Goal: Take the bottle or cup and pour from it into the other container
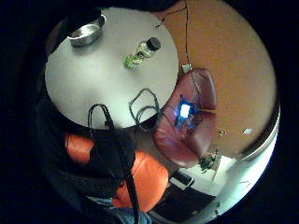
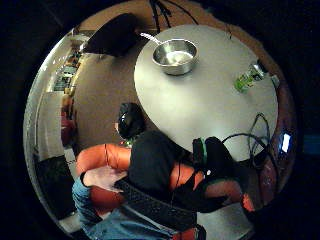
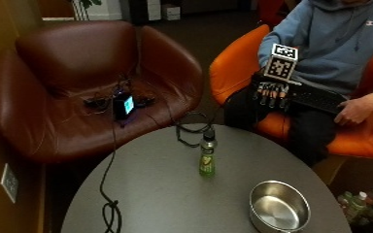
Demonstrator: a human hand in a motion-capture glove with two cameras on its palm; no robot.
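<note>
One bottle upright | bowl rim cut off | gloved hand fingers hanging straight

This looks like a lounge or break corner of an office rather than a home kitchen or workshop. A round grey worktop stands between a brown leather tub armchair and an orange upholstered chair. An ochre wall with a power socket runs beside the armchair. Bottled drinks stand on the floor near the worktop's edge, and a potted plant stands beyond the armchair.
</note>
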